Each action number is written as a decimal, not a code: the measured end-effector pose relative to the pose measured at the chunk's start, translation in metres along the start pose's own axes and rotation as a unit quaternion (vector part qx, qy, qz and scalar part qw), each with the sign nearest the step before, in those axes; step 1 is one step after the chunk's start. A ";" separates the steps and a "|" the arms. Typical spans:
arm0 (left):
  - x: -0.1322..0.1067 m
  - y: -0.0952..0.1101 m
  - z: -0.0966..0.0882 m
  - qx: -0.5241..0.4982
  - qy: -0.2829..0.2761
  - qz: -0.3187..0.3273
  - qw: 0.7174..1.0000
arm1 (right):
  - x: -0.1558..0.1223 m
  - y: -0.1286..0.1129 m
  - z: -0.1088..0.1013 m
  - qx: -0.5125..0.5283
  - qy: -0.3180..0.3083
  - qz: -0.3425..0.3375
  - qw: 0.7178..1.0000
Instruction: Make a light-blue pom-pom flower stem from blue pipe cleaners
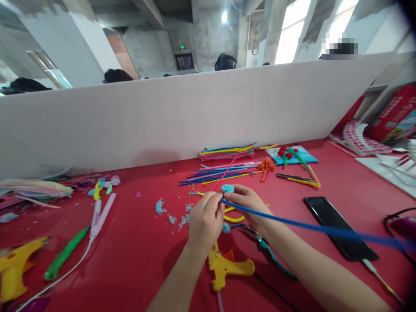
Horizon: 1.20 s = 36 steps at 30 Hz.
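In front of me, above the red table, my left hand (206, 213) is closed in a pinch at the end of a long blue pipe cleaner (276, 218). The pipe cleaner runs off to the right across my right forearm. My right hand (248, 203) has thumb and fingers closed at the side of a small light-blue pom-pom (228, 188), right by the left fingertips. A thin pink pipe cleaner (229, 169) slants up behind the hands; its lower end is hidden. Beneath them lie a second blue pom-pom (225, 227), pliers (266, 250) and a yellow glue gun (227, 268).
Bundles of coloured pipe cleaners (227, 152) lie by the white partition (182, 121). Blue fluff scraps (160, 207) are scattered left of my hands. At left are a green-handled tool (66, 253) and another glue gun (19, 266). A phone (338, 227) with a cable lies right.
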<state>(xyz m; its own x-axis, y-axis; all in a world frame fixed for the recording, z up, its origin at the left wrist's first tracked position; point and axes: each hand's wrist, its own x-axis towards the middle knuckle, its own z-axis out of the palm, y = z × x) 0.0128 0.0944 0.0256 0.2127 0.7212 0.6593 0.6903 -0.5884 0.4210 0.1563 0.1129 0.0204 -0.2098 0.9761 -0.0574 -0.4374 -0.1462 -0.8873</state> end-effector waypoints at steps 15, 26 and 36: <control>0.012 0.014 -0.004 -0.470 -0.028 -0.360 0.805 | -0.003 -0.014 -0.001 -0.066 -0.026 -0.063 0.996; 0.013 0.010 -0.009 -0.572 -0.071 -0.393 0.716 | -0.005 -0.019 0.001 -0.096 -0.063 -0.081 0.990; 0.011 0.009 -0.004 -0.451 -0.019 -0.384 0.806 | -0.015 -0.021 0.008 -0.108 -0.031 0.059 0.992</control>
<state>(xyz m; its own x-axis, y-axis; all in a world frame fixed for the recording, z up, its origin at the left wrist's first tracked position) 0.0184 0.0952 0.0394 -0.0050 0.9997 -0.0232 -0.1505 0.0222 0.9884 0.1612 0.0999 0.0436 -0.3043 0.9417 -0.1438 -0.2112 -0.2139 -0.9537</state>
